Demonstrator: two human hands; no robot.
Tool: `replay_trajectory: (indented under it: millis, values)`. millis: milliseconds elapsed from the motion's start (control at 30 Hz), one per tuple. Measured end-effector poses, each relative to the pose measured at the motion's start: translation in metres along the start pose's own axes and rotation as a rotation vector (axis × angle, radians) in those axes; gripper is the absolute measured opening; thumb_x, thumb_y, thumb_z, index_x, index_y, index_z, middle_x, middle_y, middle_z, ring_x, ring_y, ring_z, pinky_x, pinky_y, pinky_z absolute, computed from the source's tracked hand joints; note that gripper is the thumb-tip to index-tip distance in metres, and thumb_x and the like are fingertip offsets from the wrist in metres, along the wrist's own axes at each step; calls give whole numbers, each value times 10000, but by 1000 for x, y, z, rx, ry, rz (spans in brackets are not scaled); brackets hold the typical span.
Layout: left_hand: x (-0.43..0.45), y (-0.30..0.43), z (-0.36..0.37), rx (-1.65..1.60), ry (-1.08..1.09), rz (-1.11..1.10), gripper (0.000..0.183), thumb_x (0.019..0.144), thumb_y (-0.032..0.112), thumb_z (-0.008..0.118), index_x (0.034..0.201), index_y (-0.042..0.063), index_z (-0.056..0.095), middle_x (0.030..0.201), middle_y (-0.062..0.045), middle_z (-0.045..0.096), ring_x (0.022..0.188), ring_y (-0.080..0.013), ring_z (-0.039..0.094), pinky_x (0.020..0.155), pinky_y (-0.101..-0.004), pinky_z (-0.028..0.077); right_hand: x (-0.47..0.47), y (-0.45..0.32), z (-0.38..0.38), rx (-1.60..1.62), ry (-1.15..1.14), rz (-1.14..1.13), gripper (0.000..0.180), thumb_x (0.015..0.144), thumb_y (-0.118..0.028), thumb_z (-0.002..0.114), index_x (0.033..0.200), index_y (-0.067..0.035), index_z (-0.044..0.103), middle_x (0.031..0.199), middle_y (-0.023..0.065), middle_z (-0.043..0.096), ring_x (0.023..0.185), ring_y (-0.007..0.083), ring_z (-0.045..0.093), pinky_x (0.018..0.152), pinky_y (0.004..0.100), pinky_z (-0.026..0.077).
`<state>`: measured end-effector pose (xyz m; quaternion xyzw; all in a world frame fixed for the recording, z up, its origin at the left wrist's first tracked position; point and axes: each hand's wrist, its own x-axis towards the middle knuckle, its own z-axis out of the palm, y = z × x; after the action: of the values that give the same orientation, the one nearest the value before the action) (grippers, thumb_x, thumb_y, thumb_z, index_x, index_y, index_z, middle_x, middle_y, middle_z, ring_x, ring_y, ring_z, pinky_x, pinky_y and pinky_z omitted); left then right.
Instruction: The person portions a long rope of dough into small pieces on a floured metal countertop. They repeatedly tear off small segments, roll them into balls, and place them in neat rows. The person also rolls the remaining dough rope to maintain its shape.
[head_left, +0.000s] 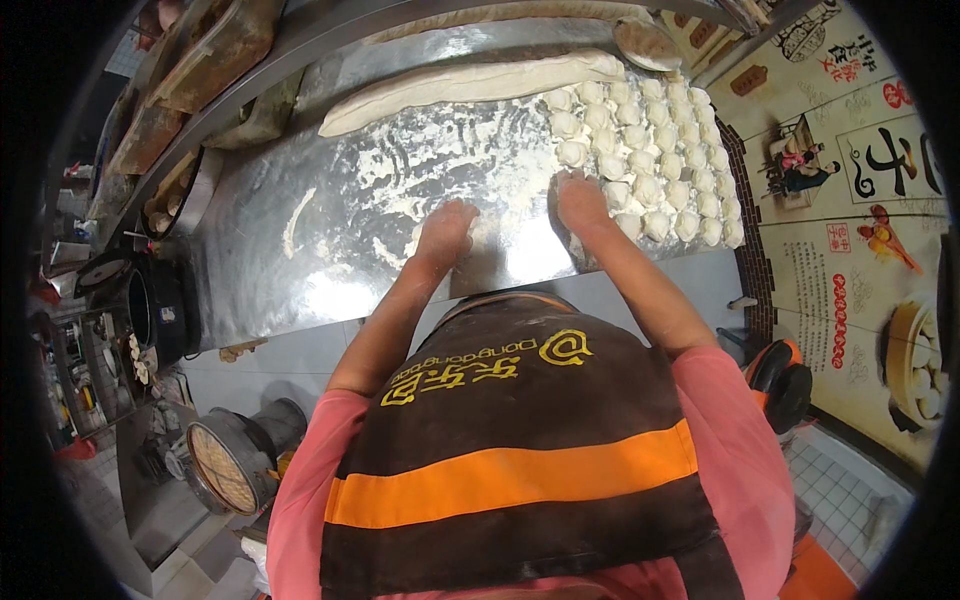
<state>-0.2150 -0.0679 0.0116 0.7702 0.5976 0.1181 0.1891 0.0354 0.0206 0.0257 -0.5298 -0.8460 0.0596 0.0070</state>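
Observation:
On a floured steel worktop (247, 255), my right hand (581, 201) rests low at the left edge of several rows of small round dough pieces (641, 161). Its fingertips point away from me, just below one dough piece (572, 154). To the left, my left hand (448, 229) is over the near part of the worktop with its fingers curled, close to a little loose flour. The undersides of both hands are hidden, so I cannot tell whether either one holds anything. Farther back lies a long, thick roll of dough (472, 86), floured and slightly bent.
A round, flour-dusted container (646, 43) stands at the back right. A shelf rail crosses above the back left, with worn trays (217, 56). A black pot (154, 300) adjoins the left end. Bamboo-lined steamers (225, 465) stand low left; a printed wall (825, 225) bounds the right.

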Motion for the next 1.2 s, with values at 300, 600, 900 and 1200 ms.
replay_trajectory:
  millis: [300,600,900,1200]
  values:
    - [-38,0,-34,58,50,-227,495,687,188,735,1144,101,566,1081,-148,586,1041,-341,542,892,-412,446,-3,-47,-18,187,150,-205,269,769,-32,526,1030,-8,584,997,169,603,974,317,572,855,452,468]
    - [-38,-5,-33,-201,31,-316,428,735,238,684,1122,74,606,1034,-185,635,987,-371,579,866,-448,457,9,-144,8,331,-79,-463,348,761,-74,604,1098,-25,532,971,175,630,939,348,601,787,437,481]
    - [-43,-26,-26,-751,104,-299,524,696,104,739,1186,41,566,1071,-102,642,994,-213,602,858,-349,467,15,-152,-24,152,-185,-492,199,795,-104,568,967,-6,597,818,164,659,802,318,650,665,422,518]
    - [-21,-30,-59,-1042,-248,-322,604,650,153,753,1200,10,549,1129,-102,627,1028,-187,577,888,-314,450,18,-166,-39,108,107,-612,151,799,-151,588,853,-19,637,781,142,656,767,304,649,639,412,520]
